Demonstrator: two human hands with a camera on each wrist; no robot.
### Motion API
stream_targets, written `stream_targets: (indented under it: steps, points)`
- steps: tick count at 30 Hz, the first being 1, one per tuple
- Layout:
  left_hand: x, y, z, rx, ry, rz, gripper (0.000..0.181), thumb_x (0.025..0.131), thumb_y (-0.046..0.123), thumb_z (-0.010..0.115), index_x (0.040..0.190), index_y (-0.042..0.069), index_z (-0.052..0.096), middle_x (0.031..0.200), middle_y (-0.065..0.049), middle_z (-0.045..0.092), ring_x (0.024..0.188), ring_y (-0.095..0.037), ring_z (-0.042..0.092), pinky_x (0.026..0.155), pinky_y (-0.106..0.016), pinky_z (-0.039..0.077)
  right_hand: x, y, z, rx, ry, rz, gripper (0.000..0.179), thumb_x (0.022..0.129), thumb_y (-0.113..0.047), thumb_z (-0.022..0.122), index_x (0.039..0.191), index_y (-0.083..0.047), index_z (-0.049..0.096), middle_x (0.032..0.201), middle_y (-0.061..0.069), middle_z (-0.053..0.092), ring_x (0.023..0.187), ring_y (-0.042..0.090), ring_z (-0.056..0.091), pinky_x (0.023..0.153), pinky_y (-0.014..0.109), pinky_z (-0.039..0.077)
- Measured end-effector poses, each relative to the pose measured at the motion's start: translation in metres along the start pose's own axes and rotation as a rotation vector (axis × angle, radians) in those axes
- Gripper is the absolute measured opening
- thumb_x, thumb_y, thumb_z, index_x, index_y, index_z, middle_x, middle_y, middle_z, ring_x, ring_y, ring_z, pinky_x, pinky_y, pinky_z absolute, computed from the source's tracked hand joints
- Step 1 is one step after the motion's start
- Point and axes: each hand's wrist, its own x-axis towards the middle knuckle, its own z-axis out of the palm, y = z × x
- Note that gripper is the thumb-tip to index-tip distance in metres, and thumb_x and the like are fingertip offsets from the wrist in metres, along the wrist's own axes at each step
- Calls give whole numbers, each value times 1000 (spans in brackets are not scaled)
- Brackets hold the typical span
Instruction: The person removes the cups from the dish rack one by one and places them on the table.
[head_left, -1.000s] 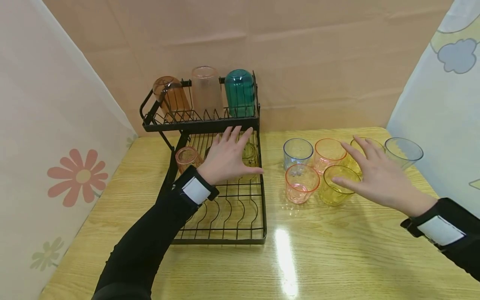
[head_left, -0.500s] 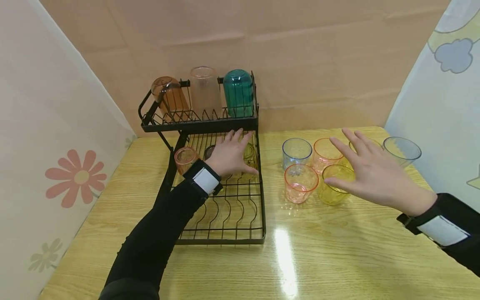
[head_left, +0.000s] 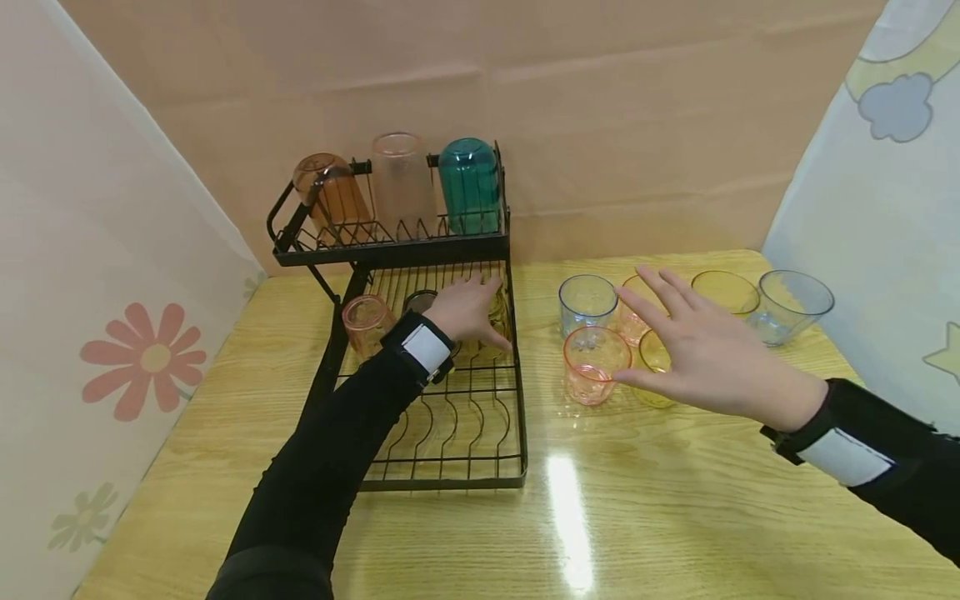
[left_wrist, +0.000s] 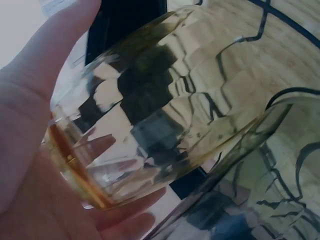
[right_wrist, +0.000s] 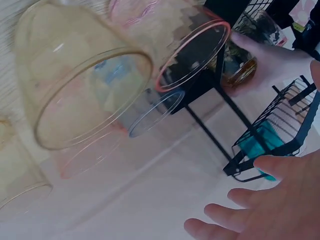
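Note:
My left hand (head_left: 463,312) reaches into the lower tier of a black wire dish rack (head_left: 480,482). Its thumb and fingers curve around the base of an upturned yellow glass (left_wrist: 150,110), as the left wrist view shows. A second, darker clear glass (left_wrist: 270,165) stands close beside it. My right hand (head_left: 708,354) hovers with spread fingers over a group of upright tumblers on the table and holds nothing. Nearest to it are a yellow tumbler (head_left: 654,398), partly hidden by the hand, and a red-rimmed pink tumbler (head_left: 588,387).
Upturned on the rack's upper tier are a brown glass (head_left: 341,196), a pale pink glass (head_left: 405,187) and a teal glass (head_left: 470,187). A pink glass (head_left: 366,323) stands at the lower tier's left. A blue-rimmed tumbler (head_left: 587,308) and a clear tumbler (head_left: 795,304) stand near the backdrop.
My left hand has moved slightly right and down onto the yellow glass, its fingers bending around it. My right hand has drifted left over the tumblers, still spread.

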Motion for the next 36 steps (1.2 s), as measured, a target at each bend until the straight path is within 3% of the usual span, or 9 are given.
stream_targets:
  steps: [8, 14, 20, 26, 30, 34, 36]
  points:
    - [11, -1, 12, -14, 53, 11, 99, 64, 55, 73, 140, 10, 29, 131, -19, 41, 107, -30, 50, 81, -39, 44, 12, -14, 8, 14, -51, -28, 83, 80, -68, 46, 143, -17, 27, 149, 13, 17, 131, 37, 21, 92, 52, 34]
    - [9, -2, 10, -1, 54, 27, 95, 65, 53, 74, 138, 9, 32, 128, -18, 45, 105, -28, 52, 80, -38, 45, 21, -21, 20, 17, -57, -48, 84, 79, -70, 44, 142, -16, 29, 148, 13, 17, 130, 36, 23, 84, 48, 42]
    - [-1, -3, 0, -2, 65, 42, 101, 65, 55, 72, 141, 8, 27, 135, -19, 39, 115, -30, 46, 86, -39, 42, 33, -26, 29, 40, -72, -87, 85, 81, -70, 42, 144, -15, 26, 148, 14, 17, 134, 31, 16, 91, 46, 37]
    - [-11, -2, -16, -21, 106, 63, 101, 64, 57, 72, 140, 7, 29, 134, -22, 39, 112, -33, 48, 85, -40, 43, 43, -32, 32, 30, -104, -82, 88, 79, -73, 39, 144, -16, 25, 148, 14, 17, 134, 30, 14, 92, 49, 35]
    - [-17, -1, -27, -10, 124, 82, 101, 63, 57, 72, 139, 6, 31, 127, -21, 45, 103, -30, 53, 77, -37, 46, 45, -37, 35, 43, -138, -75, 89, 78, -75, 37, 145, -17, 23, 149, 13, 14, 134, 33, 15, 94, 54, 30]
    - [-24, -2, -34, -10, 151, 98, 95, 62, 58, 73, 133, 7, 36, 113, -14, 52, 83, -22, 56, 64, -31, 46, 46, -40, 39, 62, -143, -68, 90, 78, -76, 35, 145, -17, 21, 150, 13, 12, 133, 35, 17, 93, 59, 29]
    - [-28, -3, -38, -33, 164, 94, 92, 62, 58, 72, 132, 8, 38, 110, -10, 55, 88, -21, 56, 67, -30, 46, 45, -41, 42, 104, -143, -48, 90, 79, -75, 36, 146, -17, 19, 150, 13, 11, 132, 35, 18, 92, 59, 29]
